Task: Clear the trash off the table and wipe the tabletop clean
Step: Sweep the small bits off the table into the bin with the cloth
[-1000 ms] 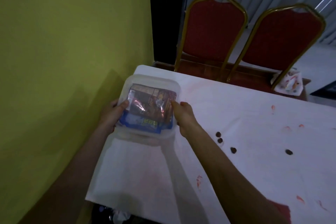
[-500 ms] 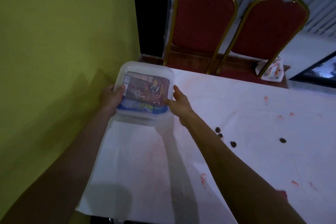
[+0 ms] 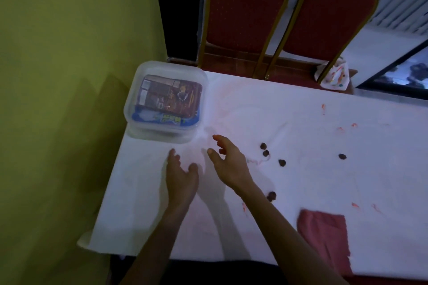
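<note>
Your left hand [image 3: 181,173] and right hand [image 3: 228,161] both empty, fingers spread, hovering over bench [image 3: 301,127]. Tub [image 3: 165,103] sits ahead of left hand at bench corner, lid on; printed packet visible inside. Dark crumbs [image 3: 265,149] right of right hand. Red cloth [image 3: 324,236] near your right forearm.

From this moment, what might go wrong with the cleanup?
1. The plastic box sits at the table's far left corner, its left side at or past the edge, so a nudge while wiping may tip it off.
2. Dark crumbs lie among red smears; wiping with the red cloth before picking them up would likely smear or scatter them.
3. Both hands, left and right, are empty, and the cloth lies off to the right.
</note>
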The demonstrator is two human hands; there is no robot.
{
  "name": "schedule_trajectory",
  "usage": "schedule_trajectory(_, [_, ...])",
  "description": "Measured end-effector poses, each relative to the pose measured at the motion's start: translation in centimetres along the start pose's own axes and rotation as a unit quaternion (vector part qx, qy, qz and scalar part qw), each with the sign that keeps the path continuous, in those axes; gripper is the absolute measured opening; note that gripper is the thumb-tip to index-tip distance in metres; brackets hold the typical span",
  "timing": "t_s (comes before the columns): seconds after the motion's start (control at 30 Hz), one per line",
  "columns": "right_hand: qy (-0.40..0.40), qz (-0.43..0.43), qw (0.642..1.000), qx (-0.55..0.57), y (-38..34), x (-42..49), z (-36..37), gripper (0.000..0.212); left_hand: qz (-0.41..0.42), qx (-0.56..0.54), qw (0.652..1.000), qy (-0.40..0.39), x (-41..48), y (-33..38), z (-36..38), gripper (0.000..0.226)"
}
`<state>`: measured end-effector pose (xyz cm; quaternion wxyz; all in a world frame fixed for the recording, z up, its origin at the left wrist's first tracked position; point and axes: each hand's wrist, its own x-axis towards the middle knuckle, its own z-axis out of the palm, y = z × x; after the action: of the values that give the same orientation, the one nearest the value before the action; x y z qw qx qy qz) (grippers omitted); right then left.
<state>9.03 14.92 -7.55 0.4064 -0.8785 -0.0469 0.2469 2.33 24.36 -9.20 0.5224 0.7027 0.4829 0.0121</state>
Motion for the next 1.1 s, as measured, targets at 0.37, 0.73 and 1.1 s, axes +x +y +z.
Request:
schedule_trajectory(0.37, [0.024, 0.038, 0.996, -0.073, 10.4, -7.0, -8.2, 0.032, 0.172, 0.149, 0.965, -0.131, -7.0, -2.7, 7.4, 0.045])
schedule_trajectory(0.73, [-0.026, 0.170, 0.951, -0.259, 23.0, -14.2, -17.3, 0.053, 0.336, 0.188, 0.910, -0.154, -14.1, -4.4, 14.3, 0.030])
schedule_trajectory(1.1, [0.022, 0.092, 0.966, -0.239, 26.9, -12.8, -19.8, 0.032, 0.388, 0.338, 0.831, -0.211, -18.4, -9.4, 21.4, 0.050])
